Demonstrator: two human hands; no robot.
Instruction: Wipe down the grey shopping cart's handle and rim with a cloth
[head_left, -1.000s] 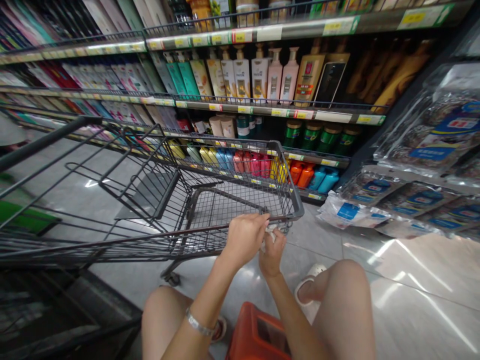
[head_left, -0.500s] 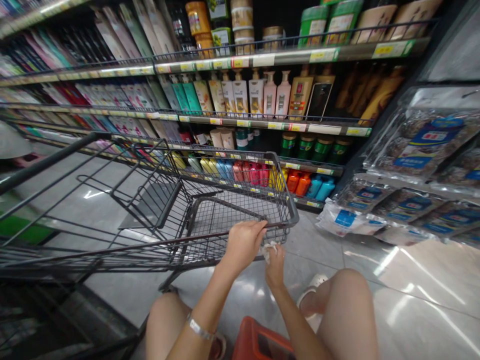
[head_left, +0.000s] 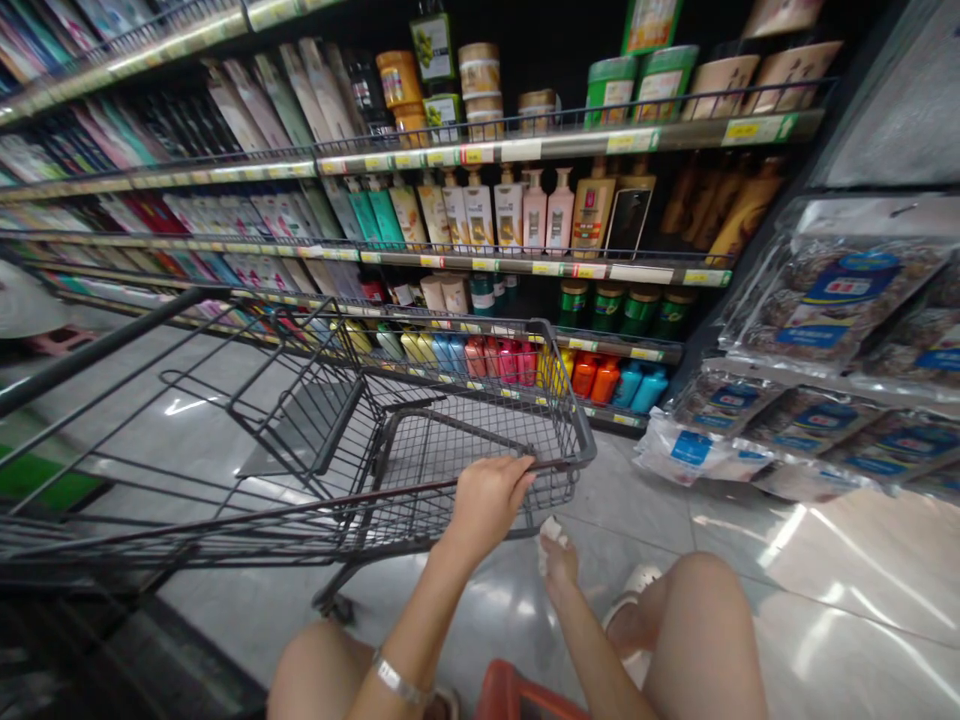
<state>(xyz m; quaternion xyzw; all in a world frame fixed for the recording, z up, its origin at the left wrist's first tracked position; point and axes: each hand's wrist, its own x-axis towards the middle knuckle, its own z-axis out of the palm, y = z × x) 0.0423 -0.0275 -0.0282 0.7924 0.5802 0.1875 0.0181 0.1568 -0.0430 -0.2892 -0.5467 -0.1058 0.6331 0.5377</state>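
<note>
A dark metal shopping cart stands across in front of me, its wire basket bare inside. My left hand is closed over the top rail of the cart's near side, close to the front corner. A bracelet is on that wrist. Just right of it and lower, my right hand is closed on a crumpled white tissue. This hand is apart from the cart, beside its front corner.
Shelves of bottles and jars run behind the cart. Packaged goods hang on a rack at the right. A red stool-like object is between my knees. A green thing lies on the floor at far left.
My right hand with the tissue has drawn back from the cart's side, down and slightly right. My left hand stays on the rail. The view has tilted slightly upward.
</note>
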